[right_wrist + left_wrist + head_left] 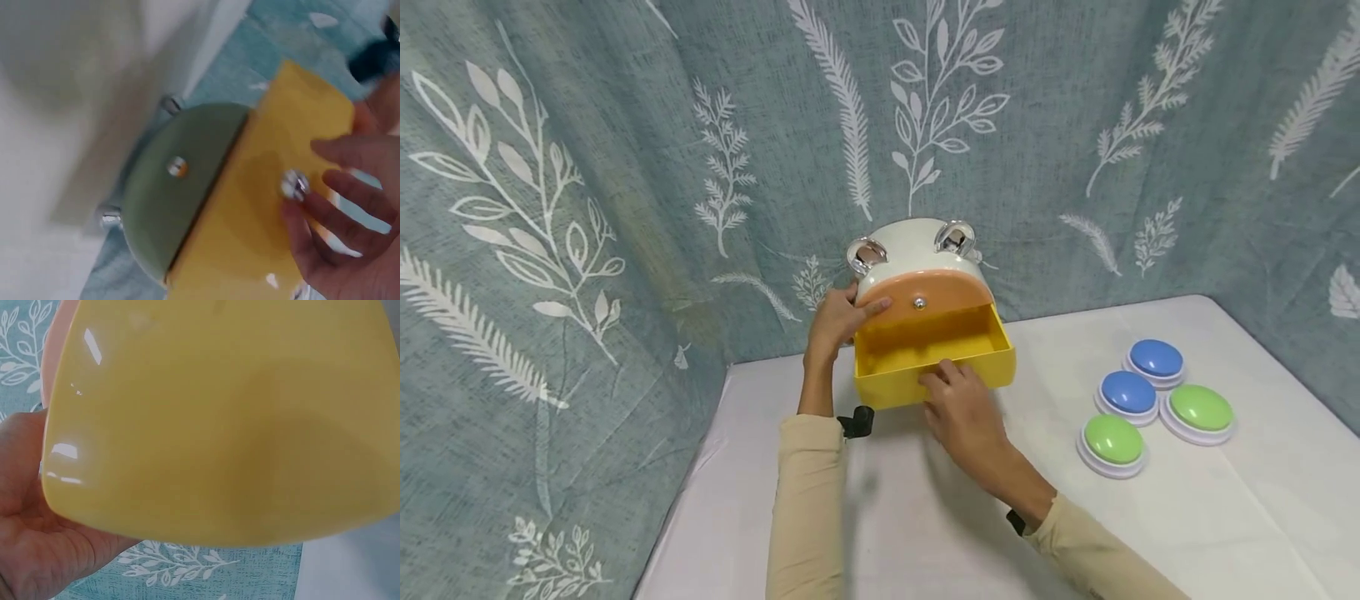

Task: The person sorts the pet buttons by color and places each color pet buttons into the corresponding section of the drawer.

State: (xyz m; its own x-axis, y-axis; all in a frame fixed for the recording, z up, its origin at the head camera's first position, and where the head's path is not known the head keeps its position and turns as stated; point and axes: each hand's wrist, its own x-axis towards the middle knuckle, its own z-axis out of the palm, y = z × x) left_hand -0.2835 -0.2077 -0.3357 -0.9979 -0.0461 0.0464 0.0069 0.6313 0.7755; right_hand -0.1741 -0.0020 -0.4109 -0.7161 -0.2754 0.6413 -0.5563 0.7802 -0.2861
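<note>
A small drawer box with a white rounded top (910,242), two silver ears and an orange upper front (932,290) with a silver knob is in the head view. Its yellow drawer (934,379) stands pulled out, and the inside that shows is bare. My left hand (838,321) grips the box's left side, thumb lying over the orange front. With my right hand (962,417) I hold the drawer's front; in the right wrist view thumb and finger pinch its silver knob (294,185). The yellow underside (219,425) fills most of the left wrist view.
To the right on the white table (1262,500) sit two blue push lights (1156,358) and two green push lights (1114,439), all domed with white bases. A blue-green curtain (700,167) with white leaf prints hangs behind and to the sides.
</note>
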